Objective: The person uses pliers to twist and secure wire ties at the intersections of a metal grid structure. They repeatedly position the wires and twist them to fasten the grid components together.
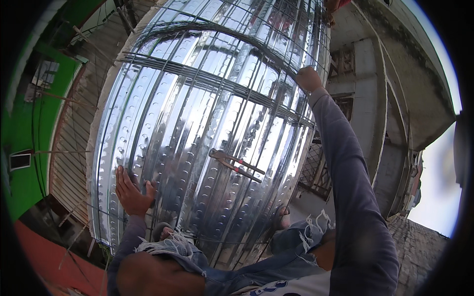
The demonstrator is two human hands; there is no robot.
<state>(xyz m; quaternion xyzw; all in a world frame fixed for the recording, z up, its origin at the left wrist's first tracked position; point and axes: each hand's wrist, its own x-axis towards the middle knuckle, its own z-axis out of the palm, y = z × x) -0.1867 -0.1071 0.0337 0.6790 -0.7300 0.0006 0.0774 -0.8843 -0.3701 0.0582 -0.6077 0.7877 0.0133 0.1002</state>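
Observation:
Ribbed, shiny metal decking (pixel 163 133) spreads beneath me, crossed by thin steel rods. My left hand (pixel 134 191) rests on its left side, fingers stretched and thumb apart, holding nothing. At the far right edge my right hand (pixel 309 79) is closed in a fist at the end of a dark wire bundle (pixel 222 29), which arcs across the decking to the upper left. Nearer than this lies a band of straight steel rods (pixel 197 75). Between my hands and my feet, a pair of long-handled pincers (pixel 237 164) with red marks lies on the decking.
My feet stand at the decking's near end. A corrugated roof (pixel 74 133) and a green wall (pixel 29 123) lie to the left. On the right rises a grey building (pixel 363 74) with grilled windows. Part of another person (pixel 335 5) shows at the top right.

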